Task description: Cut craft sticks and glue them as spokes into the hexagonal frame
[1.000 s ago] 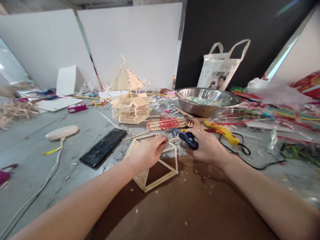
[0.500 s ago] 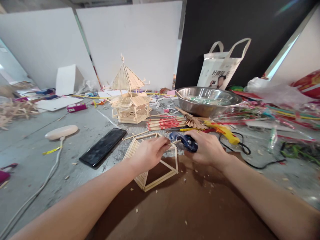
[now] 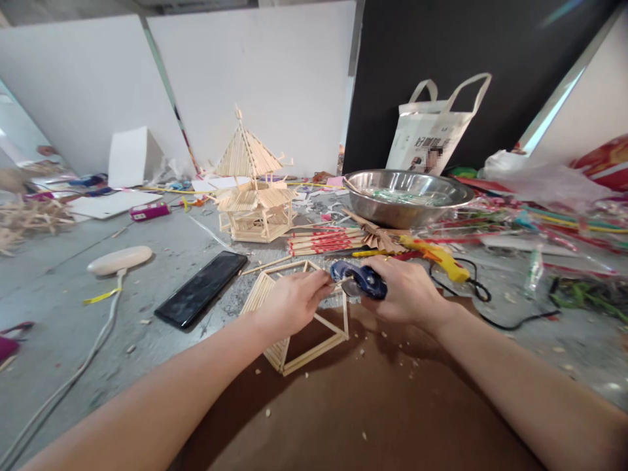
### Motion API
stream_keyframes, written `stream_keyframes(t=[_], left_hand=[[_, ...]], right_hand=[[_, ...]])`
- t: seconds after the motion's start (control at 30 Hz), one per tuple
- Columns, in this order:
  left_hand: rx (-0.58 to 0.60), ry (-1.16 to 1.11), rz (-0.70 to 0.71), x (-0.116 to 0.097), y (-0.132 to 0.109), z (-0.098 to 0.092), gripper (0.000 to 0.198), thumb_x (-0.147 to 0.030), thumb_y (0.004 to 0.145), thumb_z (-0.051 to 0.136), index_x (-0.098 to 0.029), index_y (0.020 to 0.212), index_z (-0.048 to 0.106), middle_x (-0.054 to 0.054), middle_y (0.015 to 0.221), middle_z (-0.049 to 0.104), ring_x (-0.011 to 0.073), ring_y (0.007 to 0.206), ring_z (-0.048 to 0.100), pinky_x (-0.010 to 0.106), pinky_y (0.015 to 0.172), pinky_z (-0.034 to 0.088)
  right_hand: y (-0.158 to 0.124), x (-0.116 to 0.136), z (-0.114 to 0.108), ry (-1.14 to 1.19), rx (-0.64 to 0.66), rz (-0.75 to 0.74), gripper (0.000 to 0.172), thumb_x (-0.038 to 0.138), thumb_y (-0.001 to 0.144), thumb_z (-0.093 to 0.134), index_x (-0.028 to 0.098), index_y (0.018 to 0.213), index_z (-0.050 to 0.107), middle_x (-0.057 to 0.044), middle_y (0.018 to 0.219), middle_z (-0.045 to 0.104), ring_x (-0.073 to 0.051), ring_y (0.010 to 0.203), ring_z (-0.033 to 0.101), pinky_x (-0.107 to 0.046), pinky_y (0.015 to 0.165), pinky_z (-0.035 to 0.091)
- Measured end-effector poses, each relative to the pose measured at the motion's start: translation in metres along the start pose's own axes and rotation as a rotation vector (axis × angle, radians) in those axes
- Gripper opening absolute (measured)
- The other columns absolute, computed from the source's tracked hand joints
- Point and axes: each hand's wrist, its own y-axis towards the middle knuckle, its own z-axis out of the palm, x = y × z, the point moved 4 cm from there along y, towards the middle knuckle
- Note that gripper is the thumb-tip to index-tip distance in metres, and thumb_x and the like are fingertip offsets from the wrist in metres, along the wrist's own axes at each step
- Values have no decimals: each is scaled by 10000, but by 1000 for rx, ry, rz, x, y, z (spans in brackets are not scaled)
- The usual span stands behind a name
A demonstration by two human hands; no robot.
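Note:
My left hand (image 3: 289, 302) is closed in a pinch on a thin wooden stick (image 3: 342, 281) whose tip points right. My right hand (image 3: 409, 288) grips a blue cutter (image 3: 357, 278), and its jaws sit on the stick's end. Both hands hover over a square frame of wooden sticks (image 3: 294, 317), which lies partly on a brown board (image 3: 373, 405) at the near edge of the table.
A stick-built pagoda model (image 3: 254, 190) stands behind, with a bundle of red-banded sticks (image 3: 324, 241) and a steel bowl (image 3: 407, 196) to its right. A black phone (image 3: 202, 288) lies left, a yellow glue gun (image 3: 434, 256) right. Cables and litter cover the grey table (image 3: 73, 314).
The cutter has moved left towards my left hand and now closes on the stick's tip. My left hand has barely moved.

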Motion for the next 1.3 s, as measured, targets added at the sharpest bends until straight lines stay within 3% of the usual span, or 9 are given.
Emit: stream_keyframes(t=[0.27,0.47,1.3], left_hand=[[39,-4,-1,0,0,0,201,-245,816,314,-147,869,481,40,695,571,133,634,532,232,552,398],[16,-44,-5,1,0,-3,194,-240,819,323,-156,843,496,31,724,577,127,666,532,231,581,398],[26,16,-7,2,0,-4,198,-255,821,329,-166,850,503,16,696,580,117,629,533,217,548,386]], right_hand=[[0,3,3,14,27,-2,283,323,614,480,184,860,503,-54,828,598,-185,745,539,-252,583,342],[0,1,-1,57,-45,7,251,319,611,489,189,825,501,-32,787,606,-164,698,542,-241,571,345],[-1,0,-2,69,-76,-6,249,311,601,500,179,812,518,-24,767,609,-152,668,542,-229,553,349]])
